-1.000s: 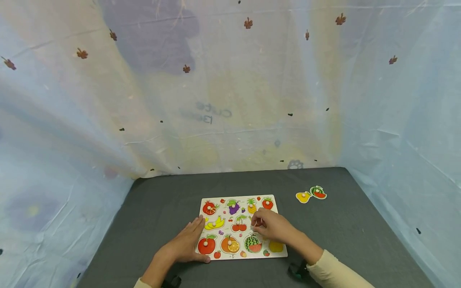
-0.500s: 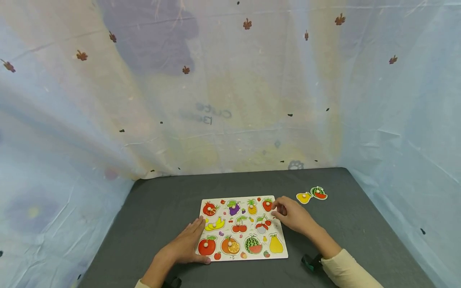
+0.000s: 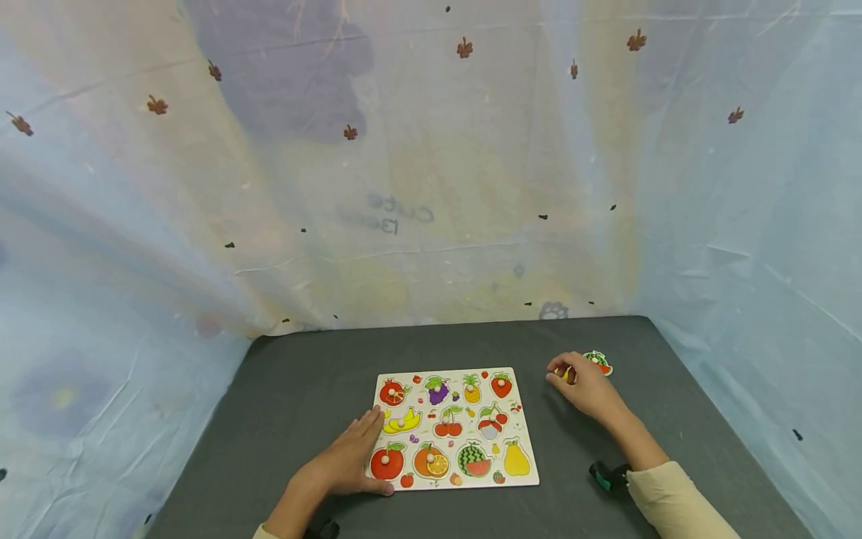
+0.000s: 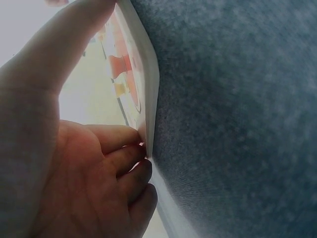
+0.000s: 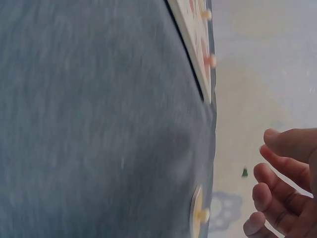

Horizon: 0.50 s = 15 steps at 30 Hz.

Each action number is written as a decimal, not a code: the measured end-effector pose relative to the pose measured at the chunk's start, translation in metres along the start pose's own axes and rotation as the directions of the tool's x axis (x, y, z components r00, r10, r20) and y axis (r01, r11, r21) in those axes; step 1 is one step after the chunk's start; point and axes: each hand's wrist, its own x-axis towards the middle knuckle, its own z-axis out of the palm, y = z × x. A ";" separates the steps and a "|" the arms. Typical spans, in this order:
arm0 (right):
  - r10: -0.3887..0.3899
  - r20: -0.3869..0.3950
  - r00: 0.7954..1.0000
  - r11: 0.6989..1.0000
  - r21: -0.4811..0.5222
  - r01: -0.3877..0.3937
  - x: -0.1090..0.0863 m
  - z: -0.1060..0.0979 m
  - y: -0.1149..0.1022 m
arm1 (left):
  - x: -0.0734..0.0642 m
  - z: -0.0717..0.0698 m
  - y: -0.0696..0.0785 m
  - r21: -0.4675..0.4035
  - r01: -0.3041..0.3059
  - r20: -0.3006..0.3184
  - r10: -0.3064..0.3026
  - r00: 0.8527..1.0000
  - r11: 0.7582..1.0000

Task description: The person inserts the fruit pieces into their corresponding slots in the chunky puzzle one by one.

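A white fruit puzzle board (image 3: 534,477) lies on the grey table, with knobbed pieces in it. My left hand (image 3: 346,455) rests against its left side, fingers along the edge and thumb at the front corner. In the left wrist view the fingertips (image 4: 142,171) touch the board's rim. Right of the board, my right hand (image 3: 591,385) hovers over a yellow pear piece (image 3: 566,373), its fingers loosely bent and partly covering it. The right wrist view shows these fingers apart from the knobbed piece (image 5: 197,213), holding nothing. A watermelon piece (image 3: 598,361) lies just behind the hand, partly hidden.
The grey cloth-covered table (image 3: 316,374) ends at a pale patterned curtain (image 3: 431,187), which also hangs along both sides. Dark straps (image 3: 609,475) show near the wrists. In the board's front right, the watermelon and pear pictures show no knobs.
My right hand has drawn away from the piece at the board's middle right and moved right and back to the pear piece. The left hand stays at the board's edge.
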 end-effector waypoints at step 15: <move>0.132 -0.083 0.988 0.989 -0.058 -0.137 0.000 -0.023 0.050 | -0.001 0.000 0.001 -0.004 0.004 -0.003 -0.004 1.000 1.000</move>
